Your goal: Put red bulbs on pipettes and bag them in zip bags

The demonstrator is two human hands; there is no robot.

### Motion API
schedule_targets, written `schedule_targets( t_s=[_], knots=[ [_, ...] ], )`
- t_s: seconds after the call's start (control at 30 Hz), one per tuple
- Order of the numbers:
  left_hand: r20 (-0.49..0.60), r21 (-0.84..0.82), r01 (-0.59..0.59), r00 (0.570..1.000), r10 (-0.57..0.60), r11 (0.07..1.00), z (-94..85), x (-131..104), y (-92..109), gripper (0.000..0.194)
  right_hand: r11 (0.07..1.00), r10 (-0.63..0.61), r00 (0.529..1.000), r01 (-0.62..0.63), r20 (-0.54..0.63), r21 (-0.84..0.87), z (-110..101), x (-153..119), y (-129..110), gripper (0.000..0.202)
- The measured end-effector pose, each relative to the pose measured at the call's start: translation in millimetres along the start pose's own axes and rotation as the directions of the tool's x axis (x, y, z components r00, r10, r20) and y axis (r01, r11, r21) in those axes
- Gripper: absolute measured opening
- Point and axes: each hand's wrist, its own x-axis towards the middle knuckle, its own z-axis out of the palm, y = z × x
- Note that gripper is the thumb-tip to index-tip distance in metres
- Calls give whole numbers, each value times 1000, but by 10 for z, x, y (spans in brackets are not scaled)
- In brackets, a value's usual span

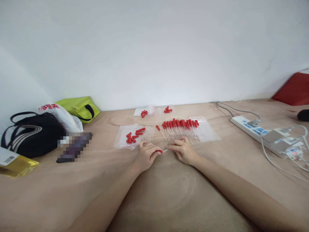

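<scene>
Red bulb (159,151): on the near side of the row of red-capped tubes (180,123).
Left hand (147,155): I pinch that bulb in its fingers.
Right hand (183,151): I grip a thin tube (165,150) that points at the bulb; whether the two touch, I cannot tell.
Bare tubes (148,134): just left of the row.
Loose bulbs (129,140): farther left of the row, on or inside a plastic bag (120,137).

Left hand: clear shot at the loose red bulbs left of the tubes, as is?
Probably yes: the loose bulbs lie ahead and left of the left hand, nothing visibly blocking. But its fingers hold another bulb; it may need freeing first.
</scene>
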Motion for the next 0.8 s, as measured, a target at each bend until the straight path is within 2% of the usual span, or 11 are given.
schedule_targets(
  t_s=[0.2,0.33,0.57,0.8],
  knots=[
    [-4,17,-16,1000,16,1000,10,1,-3,22,995,-13,1000,13,2,-95,-24,2,-16,39],
    [-38,31,-21,999,22,999,2,13,-14,22,990,-13,1000,10,-20,-142,-19,-2,-66,32],
    [-89,45,-71,993,75,996,8,1,-29,23,988,-6,1000,2,-23,-153,-4,-10,-169,24],
    [-51,56,-99,994,102,994,30,-15,-16,25,993,-19,1000,19,2,-121,-1,10,-178,26]
  ],
)
